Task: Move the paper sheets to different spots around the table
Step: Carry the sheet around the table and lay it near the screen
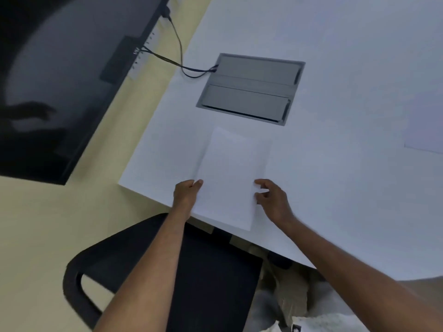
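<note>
A white paper sheet [231, 173] lies near the front edge of the white table [347, 188], its near corner sticking out a little past the edge. My left hand [185, 196] grips the sheet's left edge, thumb on top. My right hand [272, 200] is at the sheet's right edge, fingers spread and curled, fingertips touching the paper. A second white sheet [424, 130] lies flat at the far right of the table, partly cut off by the frame.
A grey cable hatch [249, 88] is set into the table beyond the sheet, with black cables [178, 47] running to a dark screen [60, 87] on the left. A black chair [206, 279] stands below the table edge.
</note>
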A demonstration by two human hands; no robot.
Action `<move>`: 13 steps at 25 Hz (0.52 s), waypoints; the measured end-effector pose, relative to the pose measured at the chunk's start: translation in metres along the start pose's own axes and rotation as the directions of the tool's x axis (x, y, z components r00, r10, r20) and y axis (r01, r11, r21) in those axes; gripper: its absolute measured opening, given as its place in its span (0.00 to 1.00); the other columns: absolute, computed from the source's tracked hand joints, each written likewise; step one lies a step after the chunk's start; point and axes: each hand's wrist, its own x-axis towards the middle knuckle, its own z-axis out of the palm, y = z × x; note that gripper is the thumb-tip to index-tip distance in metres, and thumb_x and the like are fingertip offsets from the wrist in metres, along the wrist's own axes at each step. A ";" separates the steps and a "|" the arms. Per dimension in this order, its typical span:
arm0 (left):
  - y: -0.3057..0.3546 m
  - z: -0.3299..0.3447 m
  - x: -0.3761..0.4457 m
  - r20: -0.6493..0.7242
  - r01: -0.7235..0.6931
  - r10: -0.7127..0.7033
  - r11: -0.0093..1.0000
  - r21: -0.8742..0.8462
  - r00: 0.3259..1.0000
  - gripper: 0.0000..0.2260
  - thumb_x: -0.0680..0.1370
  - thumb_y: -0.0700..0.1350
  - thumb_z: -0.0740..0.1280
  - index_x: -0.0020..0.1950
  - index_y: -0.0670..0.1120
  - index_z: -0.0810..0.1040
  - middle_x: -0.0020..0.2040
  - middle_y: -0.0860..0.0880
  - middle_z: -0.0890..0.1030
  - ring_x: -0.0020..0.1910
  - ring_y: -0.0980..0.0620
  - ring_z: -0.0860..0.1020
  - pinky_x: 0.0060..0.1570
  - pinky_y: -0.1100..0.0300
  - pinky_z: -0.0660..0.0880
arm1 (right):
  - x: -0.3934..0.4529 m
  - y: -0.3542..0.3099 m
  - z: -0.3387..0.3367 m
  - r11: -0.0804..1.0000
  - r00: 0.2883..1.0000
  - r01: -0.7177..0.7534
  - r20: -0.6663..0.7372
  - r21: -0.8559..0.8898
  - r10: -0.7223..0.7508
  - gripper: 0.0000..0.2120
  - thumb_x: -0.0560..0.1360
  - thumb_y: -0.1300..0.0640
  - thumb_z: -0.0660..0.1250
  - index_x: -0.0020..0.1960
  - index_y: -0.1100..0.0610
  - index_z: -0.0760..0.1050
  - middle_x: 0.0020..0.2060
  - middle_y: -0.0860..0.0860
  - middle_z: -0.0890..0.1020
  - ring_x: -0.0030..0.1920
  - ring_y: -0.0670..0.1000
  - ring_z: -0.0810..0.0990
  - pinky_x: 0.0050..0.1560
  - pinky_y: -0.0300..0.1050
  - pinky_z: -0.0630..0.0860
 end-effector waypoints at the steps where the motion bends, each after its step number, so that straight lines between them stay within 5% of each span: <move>1: -0.007 0.000 0.011 0.009 0.013 -0.013 1.000 0.004 1.000 0.23 0.81 0.49 0.70 0.33 0.51 0.60 0.31 0.51 0.62 0.31 0.52 0.61 0.34 0.57 0.55 | 0.003 0.005 0.009 1.000 1.000 -0.020 -0.004 0.002 0.020 0.17 0.80 0.63 0.67 0.67 0.51 0.76 0.60 0.52 0.79 0.48 0.52 0.85 0.54 0.50 0.83; 5: -0.031 0.000 0.050 0.050 0.067 -0.066 0.998 -0.011 0.997 0.22 0.81 0.49 0.70 0.33 0.50 0.61 0.32 0.49 0.64 0.33 0.50 0.63 0.34 0.58 0.57 | 0.016 0.027 0.034 0.996 0.999 -0.006 -0.042 -0.091 0.003 0.19 0.80 0.62 0.67 0.69 0.49 0.74 0.65 0.48 0.75 0.53 0.50 0.82 0.56 0.46 0.81; 7: -0.041 0.003 0.065 0.060 0.090 -0.088 0.995 -0.036 0.994 0.21 0.81 0.50 0.71 0.34 0.49 0.63 0.34 0.47 0.65 0.35 0.49 0.64 0.36 0.58 0.59 | 0.018 0.039 0.044 0.960 0.993 0.083 -0.057 -0.267 -0.102 0.22 0.79 0.59 0.70 0.72 0.50 0.72 0.69 0.47 0.70 0.64 0.51 0.76 0.60 0.41 0.76; 9: -0.046 0.005 0.075 0.055 0.090 -0.087 0.995 -0.046 0.995 0.18 0.81 0.50 0.70 0.35 0.48 0.67 0.36 0.46 0.68 0.37 0.49 0.66 0.39 0.58 0.62 | 0.022 0.050 0.056 0.832 0.975 0.200 0.025 -0.518 -0.219 0.28 0.78 0.53 0.72 0.76 0.53 0.69 0.77 0.52 0.65 0.74 0.53 0.66 0.64 0.46 0.73; 11: -0.047 0.007 0.078 0.021 0.023 -0.023 0.999 0.027 1.000 0.09 0.82 0.50 0.69 0.45 0.47 0.78 0.42 0.47 0.76 0.43 0.49 0.73 0.45 0.57 0.70 | 0.026 0.062 0.066 0.690 0.955 0.290 0.151 -0.663 -0.256 0.32 0.78 0.49 0.72 0.78 0.56 0.66 0.81 0.56 0.61 0.78 0.59 0.61 0.72 0.54 0.70; 13: -0.049 0.010 0.073 -0.045 -0.082 0.093 0.977 0.197 0.995 0.14 0.82 0.49 0.69 0.65 0.45 0.78 0.57 0.46 0.79 0.55 0.48 0.77 0.55 0.53 0.75 | 0.028 0.073 0.074 0.614 0.946 0.319 0.201 -0.722 -0.255 0.33 0.78 0.49 0.72 0.78 0.58 0.67 0.81 0.59 0.62 0.79 0.63 0.62 0.76 0.59 0.68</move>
